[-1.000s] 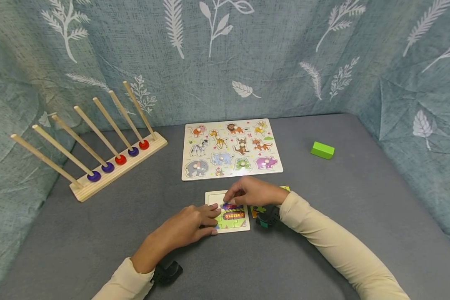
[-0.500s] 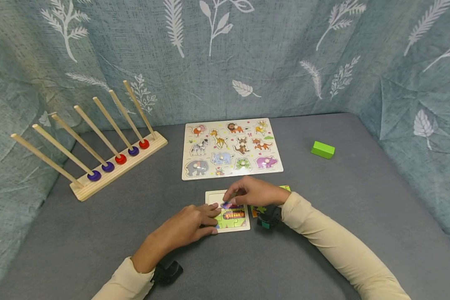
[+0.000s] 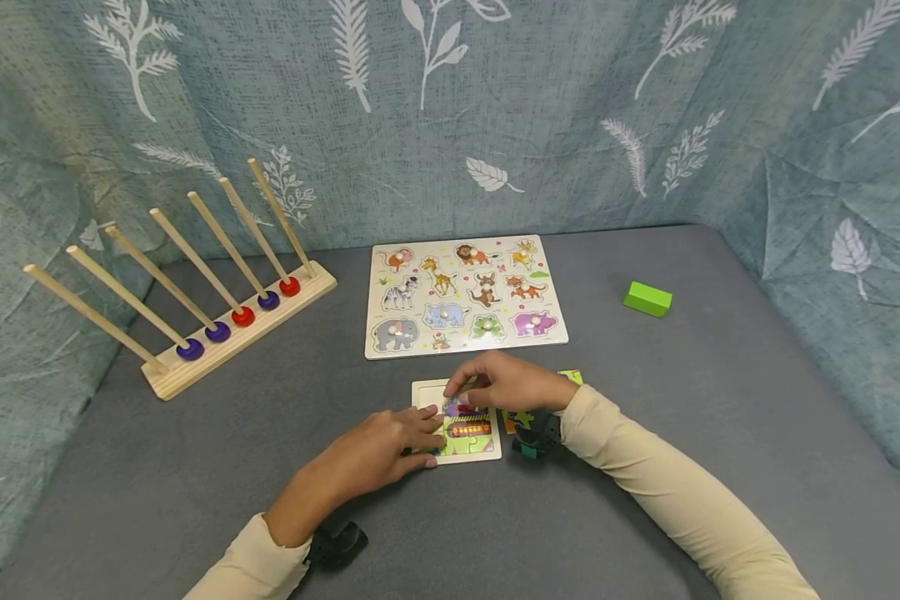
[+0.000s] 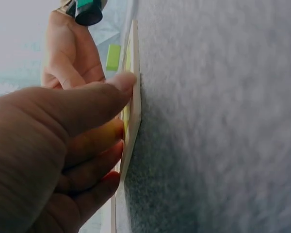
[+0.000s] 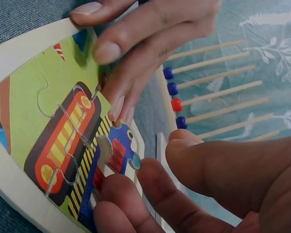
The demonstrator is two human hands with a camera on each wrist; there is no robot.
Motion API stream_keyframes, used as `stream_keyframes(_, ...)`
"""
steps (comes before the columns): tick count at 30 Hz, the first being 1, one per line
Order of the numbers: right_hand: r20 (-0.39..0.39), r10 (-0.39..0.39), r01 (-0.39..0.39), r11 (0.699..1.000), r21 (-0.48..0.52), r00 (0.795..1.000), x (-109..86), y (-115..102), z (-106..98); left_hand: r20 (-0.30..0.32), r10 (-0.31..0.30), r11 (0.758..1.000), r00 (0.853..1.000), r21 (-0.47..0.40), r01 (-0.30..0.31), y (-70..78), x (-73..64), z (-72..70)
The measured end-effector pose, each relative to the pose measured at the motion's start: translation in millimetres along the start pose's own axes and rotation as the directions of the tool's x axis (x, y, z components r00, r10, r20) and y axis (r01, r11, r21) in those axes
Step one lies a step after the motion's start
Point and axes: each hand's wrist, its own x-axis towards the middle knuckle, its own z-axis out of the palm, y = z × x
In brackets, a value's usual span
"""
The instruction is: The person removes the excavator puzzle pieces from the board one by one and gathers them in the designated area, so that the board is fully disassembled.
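A small jigsaw puzzle tray (image 3: 429, 390) with a pale wooden border lies before me. Several fitted pieces (image 5: 58, 121) show an orange-and-yellow vehicle track on green. My left hand (image 3: 386, 448) rests its extended fingers on the tray's left side, thumb at the near edge. The curled fingers of my right hand (image 3: 508, 383) hold a blue-and-red jigsaw piece (image 5: 117, 150) at the fingertips. That piece sits slightly raised and tilted over the upper part of the picture. Under the right wrist, more colourful puzzle pieces (image 3: 520, 418) are partly hidden.
Behind the tray lies an animal peg puzzle (image 3: 465, 292). A wooden rod stand (image 3: 240, 337) with blue and red beads stands at the left. A green block (image 3: 647, 299) is at the right. A leaf-patterned cloth (image 3: 555, 125) hangs behind the grey table.
The right fingertips have shifted slightly with the blue-and-red jigsaw piece, turning it a little. The left hand stays on the tray.
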Motion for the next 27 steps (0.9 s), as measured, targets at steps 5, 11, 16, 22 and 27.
stream_keyframes(5,-0.016,-0.001,0.001,1.000,-0.014,1.000,-0.7,-1.9,0.0,-0.011,0.002,1.000,1.000,0.021,-0.002,2.2,0.1,0.7)
stream_keyframes(11,-0.038,-0.051,0.050,0.998,-0.042,0.998,-0.3,-3.6,0.6,-0.010,0.006,1.000,1.000,0.030,-0.005,3.2,-1.2,1.2)
stream_keyframes(16,-0.070,-0.061,0.061,0.998,-0.004,0.996,1.5,-1.0,1.6,-0.003,-0.007,0.999,1.000,0.040,0.007,4.6,-2.1,1.4)
stream_keyframes(22,-0.083,-0.031,0.034,0.999,0.030,0.996,4.8,0.3,4.1,0.002,-0.016,0.999,1.000,0.044,0.016,5.6,-1.7,1.1)
stream_keyframes(27,-0.080,0.013,-0.008,0.998,0.067,0.997,5.5,-1.5,5.0,-0.001,-0.014,0.999,1.000,0.041,0.014,5.4,-2.3,1.2)
